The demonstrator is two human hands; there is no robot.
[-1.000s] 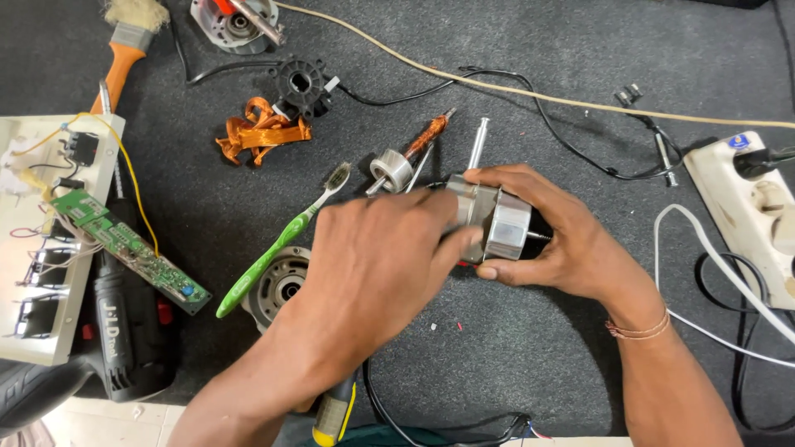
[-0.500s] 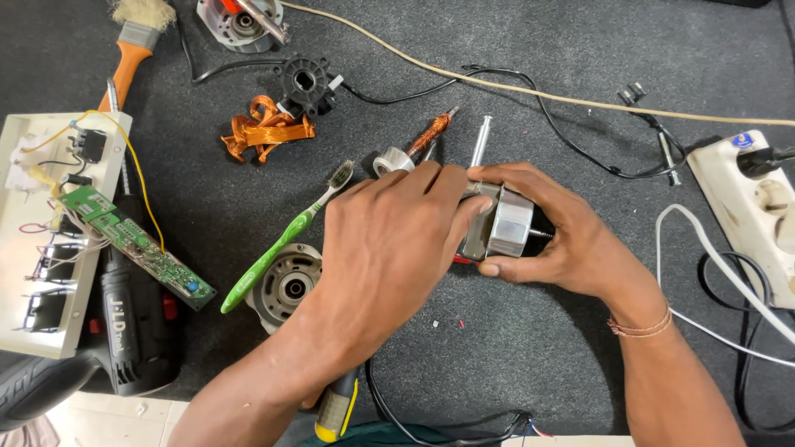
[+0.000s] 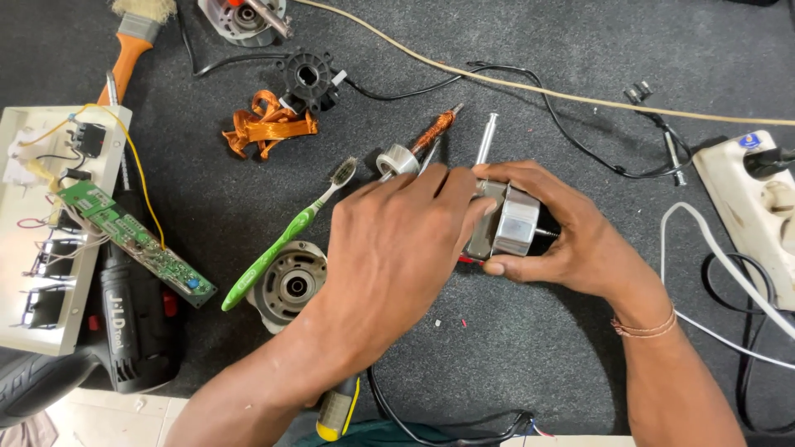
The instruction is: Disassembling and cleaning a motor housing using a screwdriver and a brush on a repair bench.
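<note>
Both hands close on a small silver motor (image 3: 507,222) held just above the dark worktop (image 3: 538,348): the right hand (image 3: 571,240) wraps its grip round the far end, thumb beneath, while the left hand (image 3: 397,248) curls its fingers over the near end, hiding that part. Just beside the left hand lie a green toothbrush (image 3: 281,244), a round metal housing (image 3: 290,285) and a copper-wound rotor (image 3: 418,145). A white power strip (image 3: 749,207) sits well apart at the right.

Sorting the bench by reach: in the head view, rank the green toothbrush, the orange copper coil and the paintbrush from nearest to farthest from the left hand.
From the left hand:
1. Green toothbrush, just beside it, to its left.
2. Orange copper coil, farther up the mat.
3. Paintbrush, far top-left corner.
</note>
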